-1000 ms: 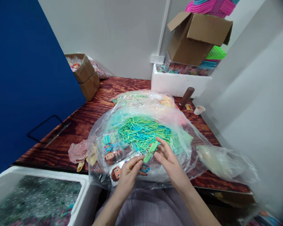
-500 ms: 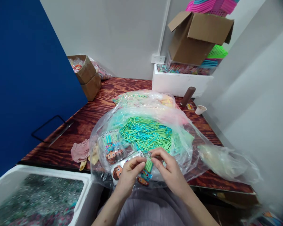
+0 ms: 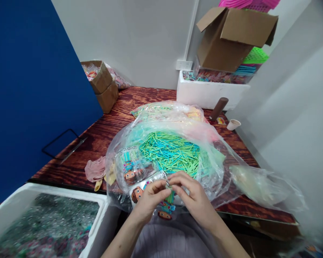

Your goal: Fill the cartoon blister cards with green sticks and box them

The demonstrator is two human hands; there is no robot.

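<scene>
My left hand (image 3: 150, 198) and my right hand (image 3: 190, 193) meet at the near table edge, both pinched on a small printed packet (image 3: 167, 207) that holds a few green sticks. The packet hangs between my fingertips, with a cartoon face at its bottom. Just beyond my hands lies a big clear plastic bag (image 3: 218, 157) spread open, with a heap of green and blue sticks (image 3: 171, 152) inside. Flat printed packets (image 3: 130, 166) lie inside the bag to the left of my hands.
A white foam box (image 3: 56, 195) with filled packets stands at the lower left. Pink cloth (image 3: 95, 170) lies on the wooden table (image 3: 110, 122). At the back stand another foam box (image 3: 207, 95), cardboard boxes (image 3: 226, 39), a brown cylinder (image 3: 218, 108) and a small cup (image 3: 233, 124). A blue panel (image 3: 29, 89) stands left.
The green sticks have gone down into the small packet. Both hands have drawn closer together and nearer to me, pinching the packet's top. The view has shifted slightly.
</scene>
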